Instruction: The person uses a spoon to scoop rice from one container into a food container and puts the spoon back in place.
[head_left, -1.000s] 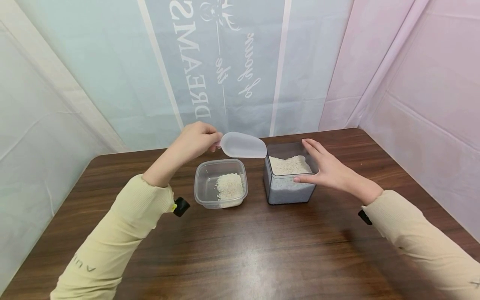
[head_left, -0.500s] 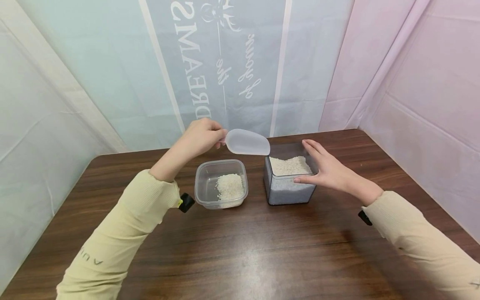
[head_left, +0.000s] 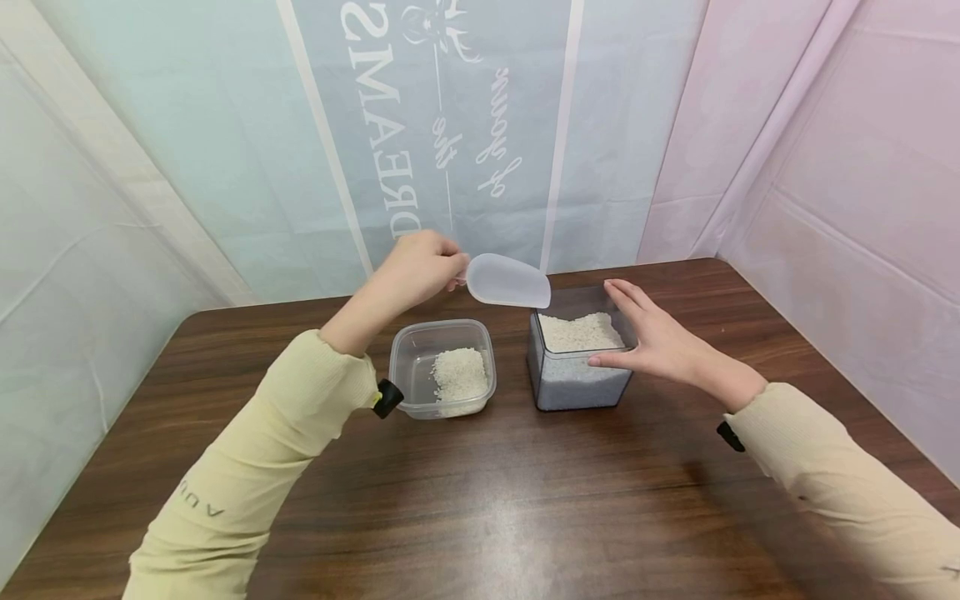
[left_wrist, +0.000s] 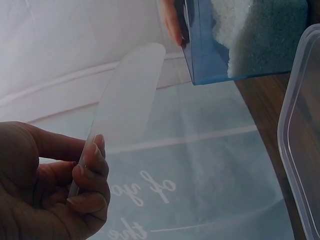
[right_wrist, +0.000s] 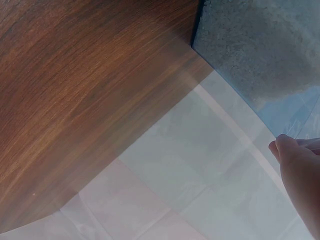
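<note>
My left hand (head_left: 423, 267) pinches the handle of a translucent white scoop (head_left: 508, 282). In the left wrist view the curled fingers (left_wrist: 90, 175) lie round the handle, and the scoop (left_wrist: 131, 95) shows no rice on it. Its tip is up by the back left rim of a dark see-through storage box (head_left: 581, 392) filled with rice (head_left: 581, 333). At that box's right side, my right hand (head_left: 660, 333) grips it, thumb at the near rim and fingers at the far rim. A clear plastic tub (head_left: 408, 358) with a small heap of rice (head_left: 460, 373) stands left of the box.
All stands on a dark wooden table (head_left: 480, 500), near its back edge. Behind hangs a blue-grey cloth (head_left: 480, 125) with white lettering. Pale cloth panels (head_left: 847, 167) close off the sides.
My left hand has moved right and slightly away from me, bringing the scoop from beside the box to its back left rim. The right hand, the box and the tub have stayed put.
</note>
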